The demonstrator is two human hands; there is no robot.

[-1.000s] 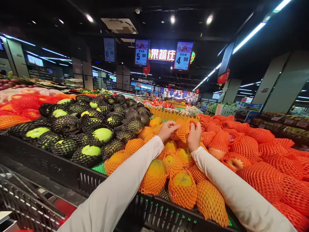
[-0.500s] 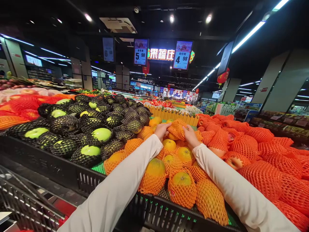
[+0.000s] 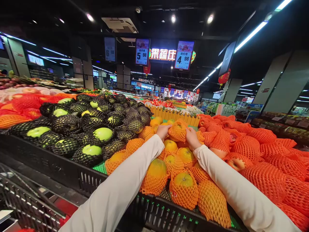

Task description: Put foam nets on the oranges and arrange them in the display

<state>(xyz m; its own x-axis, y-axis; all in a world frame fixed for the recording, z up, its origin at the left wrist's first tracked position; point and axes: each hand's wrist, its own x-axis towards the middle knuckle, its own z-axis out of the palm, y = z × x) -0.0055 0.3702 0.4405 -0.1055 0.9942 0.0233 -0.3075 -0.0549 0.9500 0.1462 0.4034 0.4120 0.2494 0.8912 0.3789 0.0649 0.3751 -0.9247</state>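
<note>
At the far end of the orange pile, an orange in orange foam netting [image 3: 179, 130] is between my two hands. My left hand [image 3: 163, 131] grips its netting on the left side, fingers closed. On the opposite side my right hand [image 3: 191, 138] pinches the netting, fingertips partly hidden behind the fruit. Below and nearer to me lie several more netted oranges, among them one with its top bare [image 3: 183, 180] at the front and one fully covered [image 3: 213, 203] beside it. Light long sleeves cover both arms, which reach over the pile.
Green apples in black netting [image 3: 102, 134] fill the left side. Red-netted fruit [image 3: 263, 174] is heaped on the right. A black crate wall [image 3: 166, 212] runs along the front, with a metal shopping cart [image 3: 29, 206] at lower left. A low yellow fence [image 3: 166, 113] stands behind the oranges.
The orange between my hands sits a little more upright, and its netting looks rounder over it. Both hands stay at its sides; the whole view has shifted slightly.
</note>
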